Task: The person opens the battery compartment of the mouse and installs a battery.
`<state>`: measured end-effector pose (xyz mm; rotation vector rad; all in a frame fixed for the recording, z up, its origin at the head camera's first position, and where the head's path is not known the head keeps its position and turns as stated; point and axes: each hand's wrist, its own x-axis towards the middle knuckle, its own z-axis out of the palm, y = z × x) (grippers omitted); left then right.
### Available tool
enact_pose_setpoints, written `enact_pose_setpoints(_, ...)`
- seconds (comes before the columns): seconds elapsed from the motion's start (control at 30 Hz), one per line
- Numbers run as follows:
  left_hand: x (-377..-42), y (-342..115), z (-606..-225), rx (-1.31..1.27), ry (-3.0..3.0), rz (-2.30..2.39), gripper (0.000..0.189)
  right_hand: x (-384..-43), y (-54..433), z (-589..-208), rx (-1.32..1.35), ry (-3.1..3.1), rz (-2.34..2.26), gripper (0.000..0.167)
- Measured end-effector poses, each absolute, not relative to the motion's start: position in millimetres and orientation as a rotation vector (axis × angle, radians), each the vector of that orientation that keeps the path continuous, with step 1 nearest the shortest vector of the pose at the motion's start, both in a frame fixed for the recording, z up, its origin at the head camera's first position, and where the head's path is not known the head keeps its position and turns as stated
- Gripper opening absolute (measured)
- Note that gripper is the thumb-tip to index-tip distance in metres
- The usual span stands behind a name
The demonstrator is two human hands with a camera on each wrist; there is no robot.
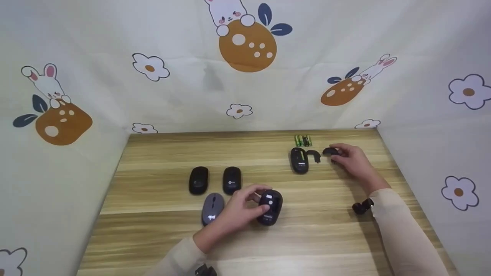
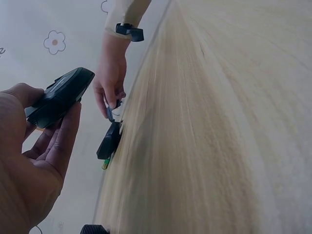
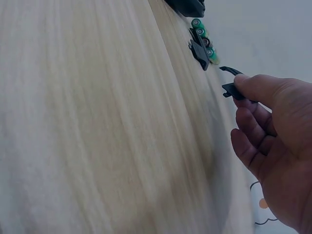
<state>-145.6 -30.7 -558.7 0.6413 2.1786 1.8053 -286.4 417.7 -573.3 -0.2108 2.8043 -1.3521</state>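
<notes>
My worktop (image 1: pixel 326 237) is light wood, its grain running side to side, with a pale glare toward the near edge. Lightly creased cream cloth (image 1: pixel 184 96) rises beyond the far edge and along both sides, printed with rabbits, brown fruit and white flowers. Above the middle, my left hand (image 1: pixel 238 205) grips an upturned black mouse (image 1: pixel 274 211). Near the far right corner, my right hand (image 1: pixel 353 161) pinches a curved dark cover (image 1: pixel 328 151). Left of it lie a loose cover (image 1: pixel 315 155) and an opened mouse (image 1: pixel 298 163), green batteries (image 1: pixel 303 141) just behind by the far edge. A grey mouse (image 1: pixel 213 207) and two dark mice (image 1: pixel 232 182) sit toward the left edge.
</notes>
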Motion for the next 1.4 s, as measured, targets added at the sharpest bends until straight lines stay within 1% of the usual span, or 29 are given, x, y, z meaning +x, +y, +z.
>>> enact_pose_setpoints(0.33, -145, -31, -556, 0.629, 2.160, 1.814, 0.047, -296, 422, -581, -0.232, 2.810, -1.291, 0.042)
enact_pose_setpoints(0.9, -144, -30, -556, 0.586, 2.140, 1.816, 0.047, -303, 423, -576, -0.305, 2.834, -1.065, 0.036)
enact_pose_setpoints(1.17, -144, -30, -556, 0.577, 2.141, 1.823, 0.047, -301, 423, -576, -0.293, 2.808, -1.126, 0.037)
enact_pose_setpoints(1.4, -143, -31, -556, 0.565, 2.137, 1.830, 0.047, -300, 422, -579, -0.210, 2.782, -1.218, 0.040)
